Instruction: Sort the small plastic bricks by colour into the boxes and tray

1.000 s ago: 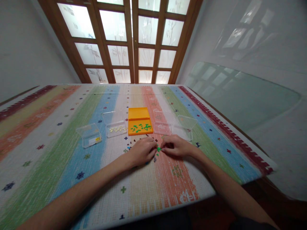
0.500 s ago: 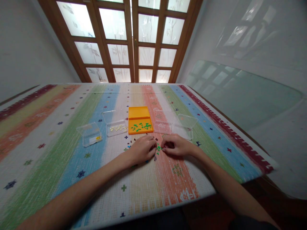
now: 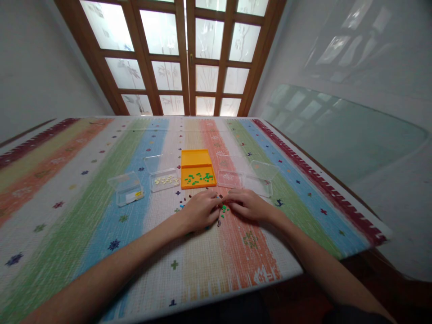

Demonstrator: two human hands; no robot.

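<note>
My left hand (image 3: 203, 210) is closed, with its fingers curled and its fingertips pressed together over the small pieces on the cloth. My right hand (image 3: 249, 204) meets it from the other side, its fingers drawn together and reaching to the left fingertips. Whatever lies between the fingers is too small or hidden to tell. Just below where the hands meet lie several small green pieces (image 3: 224, 209). A dark purple piece (image 3: 219, 223) sits nearer to me. Brown pieces and a blue piece (image 3: 182, 206) are beside my left hand, partly hidden by it.
Beyond my hands stands an opened orange case (image 3: 195, 157) with green pieces in it. To its left, a clear box (image 3: 164, 172) holds cream pieces, and another clear box (image 3: 130, 191) has a white and yellow item. Two clear lidded boxes (image 3: 230, 179) stand right. A striped tablecloth (image 3: 141, 265) covers the table.
My right hand has moved left, and its fingers now reach over to my left fingertips; a gap separated them before. My left hand stays nearly still.
</note>
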